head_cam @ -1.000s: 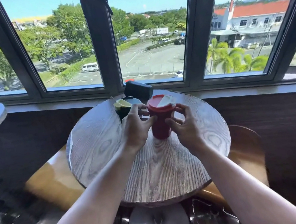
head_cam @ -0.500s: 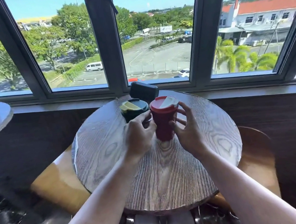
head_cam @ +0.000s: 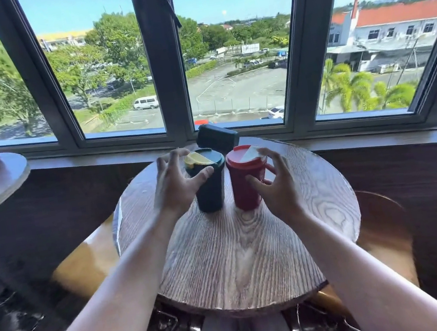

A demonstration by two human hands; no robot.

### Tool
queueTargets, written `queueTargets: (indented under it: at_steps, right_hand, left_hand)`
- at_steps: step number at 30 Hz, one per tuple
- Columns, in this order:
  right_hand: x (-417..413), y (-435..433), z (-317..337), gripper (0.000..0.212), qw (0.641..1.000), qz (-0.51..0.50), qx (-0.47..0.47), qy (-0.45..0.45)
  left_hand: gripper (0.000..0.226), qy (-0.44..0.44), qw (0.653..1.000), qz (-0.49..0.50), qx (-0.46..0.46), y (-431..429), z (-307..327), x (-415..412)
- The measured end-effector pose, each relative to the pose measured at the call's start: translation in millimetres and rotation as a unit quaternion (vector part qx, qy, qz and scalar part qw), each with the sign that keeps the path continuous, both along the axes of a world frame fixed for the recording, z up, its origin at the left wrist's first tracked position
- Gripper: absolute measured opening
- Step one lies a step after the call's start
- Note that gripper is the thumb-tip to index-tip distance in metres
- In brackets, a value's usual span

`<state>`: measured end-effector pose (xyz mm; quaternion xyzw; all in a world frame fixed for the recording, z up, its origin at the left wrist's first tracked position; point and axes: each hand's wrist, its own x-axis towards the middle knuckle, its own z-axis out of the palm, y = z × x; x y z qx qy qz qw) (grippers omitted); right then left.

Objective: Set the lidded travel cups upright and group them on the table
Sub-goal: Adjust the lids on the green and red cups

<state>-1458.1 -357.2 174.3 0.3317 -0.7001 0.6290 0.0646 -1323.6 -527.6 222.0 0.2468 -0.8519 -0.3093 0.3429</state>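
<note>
Head cam: green cup (head_cam: 209,186) & red cup (head_cam: 245,182) upright, both hands' fingers (head_cam: 204,173) spread.

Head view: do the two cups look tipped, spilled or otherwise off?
Nothing stands out. The green cup and red cup stand upright, lids on, side by side on the round table, with no spill visible.

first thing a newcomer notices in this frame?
Two lidded cups standing upright side by side on the round wooden table: the green cup on the left, the red cup on the right. Spread open, the left hand and right hand flank them. Behind, windows show a sunny car park.
</note>
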Motion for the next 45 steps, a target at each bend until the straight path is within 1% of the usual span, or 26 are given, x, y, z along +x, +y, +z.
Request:
queueTargets:
  at_steps: [4,5,8,10,17,23,31,36,40,45]
  right_hand:
    - [-3.0,-1.5,-0.2,0.059,1.0,-0.001,0.004,0.006]
    - [-3.8,-1.1,-0.8,0.06,1.0,0.0,0.004,0.008]
    - [-3.7,-1.1,-1.5,0.06,1.0,-0.001,0.005,0.004]
    - [-2.6,-1.6,-2.0,0.06,1.0,-0.003,0.003,-0.002]
    - [0.9,-1.7,-1.2,0.06,1.0,-0.018,0.01,-0.001]
    - [7.1,-3.4,0.0,0.061,0.999,-0.029,0.014,0.01]
    - [7.4,1.6,5.8,0.067,1.0,-0.006,0.024,-0.005]
    - [2.8,4.6,19.2,0.06,0.999,-0.009,0.031,-0.012]
    - [-2.8,4.0,37.8,0.048,0.999,-0.008,0.03,-0.015]
    - [-11.4,-5.8,70.2,0.031,0.998,-0.002,0.055,0.02]
  left_hand:
    - [0.085,-0.019,0.995,-0.071,0.062,-6.5,-5.0,-3.4]
    - [0.084,-0.015,0.995,-0.078,0.064,-6.8,-6.5,-3.7]
    - [0.071,0.014,0.995,-0.083,0.058,-9.5,-9.6,-5.3]
    - [0.067,0.029,0.994,-0.092,0.055,-10.1,-10.3,-5.3]
    - [0.066,0.053,0.991,-0.117,0.041,-13.0,-14.8,-4.2]
    - [0.068,0.052,0.99,-0.114,0.056,-13.5,-16.8,-5.0]
    - [0.071,0.031,0.991,-0.118,0.06,-12.0,-10.8,-2.6]
    - [0.065,0.017,0.993,-0.109,0.046,-16.7,-1.7,-3.2]
    - [0.072,0.01,0.991,-0.123,0.051,-23.2,14.0,-8.1]
    - [0.035,0.026,0.985,-0.148,0.086,-43.5,37.0,-24.3]
